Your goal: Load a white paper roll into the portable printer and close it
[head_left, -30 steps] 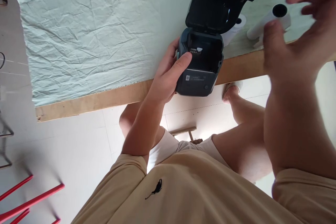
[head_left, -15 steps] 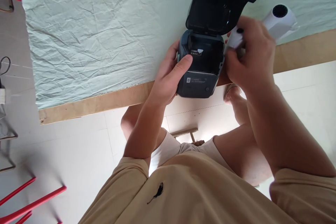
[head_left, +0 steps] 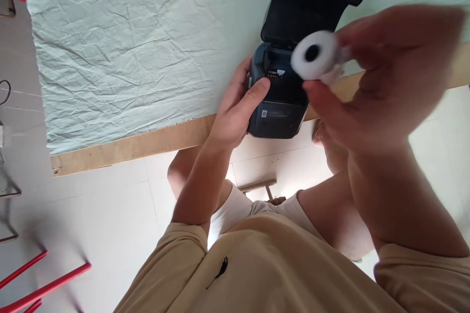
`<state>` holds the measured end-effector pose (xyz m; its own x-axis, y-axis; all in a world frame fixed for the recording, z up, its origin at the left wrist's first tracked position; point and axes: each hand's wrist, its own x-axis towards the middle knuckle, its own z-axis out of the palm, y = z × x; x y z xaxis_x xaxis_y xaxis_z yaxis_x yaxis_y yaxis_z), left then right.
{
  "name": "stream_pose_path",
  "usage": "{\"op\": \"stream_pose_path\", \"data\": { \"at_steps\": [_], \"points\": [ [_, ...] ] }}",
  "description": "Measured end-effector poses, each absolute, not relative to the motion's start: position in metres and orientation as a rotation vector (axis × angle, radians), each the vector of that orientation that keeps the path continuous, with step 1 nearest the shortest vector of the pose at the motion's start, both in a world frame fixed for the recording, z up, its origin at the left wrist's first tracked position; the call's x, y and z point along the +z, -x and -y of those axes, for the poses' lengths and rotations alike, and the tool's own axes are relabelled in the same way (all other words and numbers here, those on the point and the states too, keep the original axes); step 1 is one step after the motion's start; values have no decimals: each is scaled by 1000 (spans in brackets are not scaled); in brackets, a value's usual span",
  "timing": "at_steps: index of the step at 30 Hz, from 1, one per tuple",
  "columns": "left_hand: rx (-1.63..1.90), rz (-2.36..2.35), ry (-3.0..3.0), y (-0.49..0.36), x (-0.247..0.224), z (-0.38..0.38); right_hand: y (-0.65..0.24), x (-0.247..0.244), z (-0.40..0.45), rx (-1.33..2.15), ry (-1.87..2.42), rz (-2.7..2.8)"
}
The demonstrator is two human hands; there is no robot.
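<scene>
A dark label printer (head_left: 279,120) with its black lid (head_left: 304,10) swung up is at the table's front edge. My left hand (head_left: 237,107) grips its left side, thumb over the rim of the open compartment. Between the thumb and fingers of my right hand (head_left: 382,68), which is blurred, is a white paper roll (head_left: 317,56) with a black core. The roll is raised over the right part of the compartment and hides some of it. Small printed text shows inside the compartment.
A pale green cloth (head_left: 128,49) covers the table, whose bare wooden edge (head_left: 135,144) runs along the front. My legs are beneath this edge. Red bars (head_left: 55,283) stand at the lower left, and a wooden stool part (head_left: 259,186) shows between my legs.
My right hand has lifted the white roll from beside the printer, up and over the compartment's right side. The larger white roll at the right is no longer visible. My left hand keeps its grip.
</scene>
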<state>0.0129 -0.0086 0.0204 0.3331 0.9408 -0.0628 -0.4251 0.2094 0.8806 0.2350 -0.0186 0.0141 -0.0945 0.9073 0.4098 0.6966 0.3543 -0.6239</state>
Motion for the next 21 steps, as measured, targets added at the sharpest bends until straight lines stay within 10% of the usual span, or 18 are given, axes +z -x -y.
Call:
{"op": "stream_pose_path", "data": {
  "at_steps": [21],
  "points": [
    [1120,-688,-1146,-6,-29,-4,-232,-2,12,233,1044,1624]
  ]
}}
